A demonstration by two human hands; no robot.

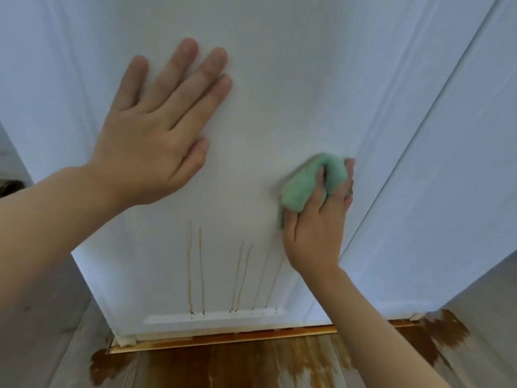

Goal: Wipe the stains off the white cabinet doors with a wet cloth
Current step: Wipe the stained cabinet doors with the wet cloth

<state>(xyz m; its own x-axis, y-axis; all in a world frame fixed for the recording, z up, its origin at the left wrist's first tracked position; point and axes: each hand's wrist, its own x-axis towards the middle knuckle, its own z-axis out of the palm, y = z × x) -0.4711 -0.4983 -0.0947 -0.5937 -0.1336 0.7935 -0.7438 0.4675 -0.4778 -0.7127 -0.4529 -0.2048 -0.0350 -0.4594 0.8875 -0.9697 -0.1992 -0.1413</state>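
White cabinet door (279, 93) filled pretty much the whole view, seen from above looking down its face, with a second white door (447, 191) angled off along its right edge. Down at the bottom you could see the wood floor (237, 365) with big brown wet-looking patches spreading along the base.

Your left hand (156, 135) was planted flat on the door, up and to the left, fingers straight and a bit spread, thumb out to the side, holding nothing. That forearm came in from the lower left, reaching up across the panel.

Your right hand (316, 219) was lower and to the right, near the seam between the two doors. Fingers were curled over a bunched-up green cloth (305, 186) and pushing it against the door face, with the cloth poking out above and left of your knuckles. The wrist ran back down toward the lower right corner.

The stains (195, 270) were thin brown drip lines running down the lower part of the door, several of them side by side, ending at little dark dots by a recessed strip (167, 319) near the bottom edge. The cloth sat above and right of most of them, not on them.
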